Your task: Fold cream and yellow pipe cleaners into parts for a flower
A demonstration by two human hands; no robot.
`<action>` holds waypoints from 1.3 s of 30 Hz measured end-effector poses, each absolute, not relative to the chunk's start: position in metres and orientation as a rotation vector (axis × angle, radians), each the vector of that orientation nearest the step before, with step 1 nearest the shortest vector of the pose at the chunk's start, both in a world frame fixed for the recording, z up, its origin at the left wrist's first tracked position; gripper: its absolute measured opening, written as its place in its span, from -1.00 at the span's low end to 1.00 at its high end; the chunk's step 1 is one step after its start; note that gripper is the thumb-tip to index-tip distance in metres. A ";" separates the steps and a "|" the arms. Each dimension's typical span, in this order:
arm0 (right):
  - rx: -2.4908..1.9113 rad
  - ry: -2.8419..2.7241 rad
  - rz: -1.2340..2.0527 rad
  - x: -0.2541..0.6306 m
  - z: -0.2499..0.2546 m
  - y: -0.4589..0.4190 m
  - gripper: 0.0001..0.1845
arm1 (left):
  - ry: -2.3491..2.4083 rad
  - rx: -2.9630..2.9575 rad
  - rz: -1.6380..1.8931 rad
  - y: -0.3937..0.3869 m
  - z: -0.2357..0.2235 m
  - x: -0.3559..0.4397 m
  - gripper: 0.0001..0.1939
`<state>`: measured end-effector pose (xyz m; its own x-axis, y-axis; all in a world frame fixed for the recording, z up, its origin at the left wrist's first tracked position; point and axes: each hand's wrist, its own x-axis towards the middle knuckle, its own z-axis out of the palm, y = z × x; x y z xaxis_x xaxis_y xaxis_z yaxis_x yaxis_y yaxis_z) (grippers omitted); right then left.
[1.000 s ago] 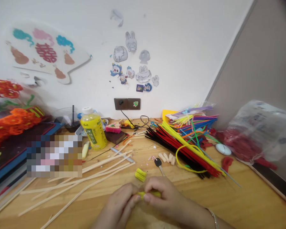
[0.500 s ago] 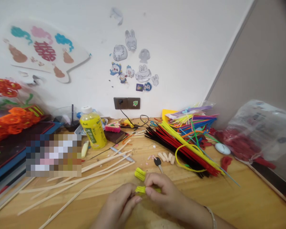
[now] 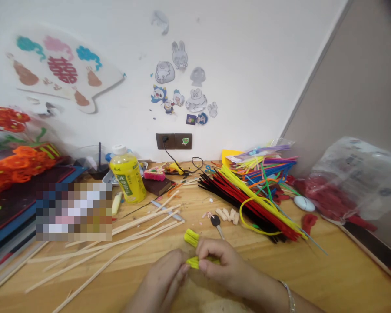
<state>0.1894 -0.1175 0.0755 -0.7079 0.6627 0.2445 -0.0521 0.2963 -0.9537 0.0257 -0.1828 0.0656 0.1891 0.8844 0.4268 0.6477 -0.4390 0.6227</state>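
Note:
Between my two hands is a short yellow fuzzy piece (image 3: 193,262), which looks like bent pipe cleaner. My left hand (image 3: 167,276) pinches its left end, fingers closed. My right hand (image 3: 221,263) grips it from the other side with thumb and forefinger, and part of the yellow shows past the fingers. Just beyond my hands, a second yellow fuzzy bundle (image 3: 191,238) lies on the wooden table, apart from the held one. A black-headed key (image 3: 216,221) rests a little farther off.
Long pale sticks (image 3: 117,237) spread over the left side. A yellow drink bottle (image 3: 127,176) stands behind them. Piled at the right are black, red and yellow pipe cleaners (image 3: 254,200), near a white oval object (image 3: 304,203) and a plastic bag (image 3: 355,174). Small beige pieces (image 3: 228,214) lie mid-table.
My left fingers have shifted slightly, with the thumb drawn in closer to the yellow piece. The held piece sits a touch lower. Everything else stays put.

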 end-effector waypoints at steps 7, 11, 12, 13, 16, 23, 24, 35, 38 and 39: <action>-0.569 -1.993 1.394 0.187 0.073 -0.115 -0.80 | 1.408 2.014 0.981 -0.185 0.058 0.026 -0.70; -0.519 -2.020 1.259 0.187 0.075 -0.115 -0.83 | 1.385 1.950 0.983 -0.186 0.056 0.026 -0.70; -0.496 -2.017 1.252 0.187 0.075 -0.115 -0.82 | 1.372 1.940 1.000 -0.186 0.058 0.027 -0.70; -0.472 -2.009 1.265 0.187 0.076 -0.114 -0.82 | 1.359 1.930 1.016 -0.186 0.060 0.027 -0.69; -0.401 -1.968 1.366 0.188 0.078 -0.113 -0.79 | 1.323 1.894 1.042 -0.186 0.067 0.028 -0.69; -0.402 -1.996 1.330 0.188 0.079 -0.113 -0.75 | 1.334 1.898 1.063 -0.187 0.072 0.029 -0.70; -0.413 -2.009 1.300 0.188 0.079 -0.113 -0.75 | 1.337 1.912 1.058 -0.187 0.072 0.029 -0.70; -0.490 -2.098 1.194 0.187 0.074 -0.117 -0.82 | 1.465 2.261 1.020 -0.188 0.068 0.027 -0.79; -0.499 -2.090 1.189 0.188 0.074 -0.118 -0.83 | 1.496 2.275 0.965 -0.188 0.068 0.027 -0.78; -0.496 -2.088 1.182 0.188 0.074 -0.118 -0.84 | 1.511 2.282 0.947 -0.188 0.068 0.026 -0.78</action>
<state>0.1877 -0.1178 0.0737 -0.6978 0.6129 0.3707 -0.0024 0.5155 -0.8569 0.0263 -0.1882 0.0682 0.2529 0.8895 0.3806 0.7305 -0.4335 0.5277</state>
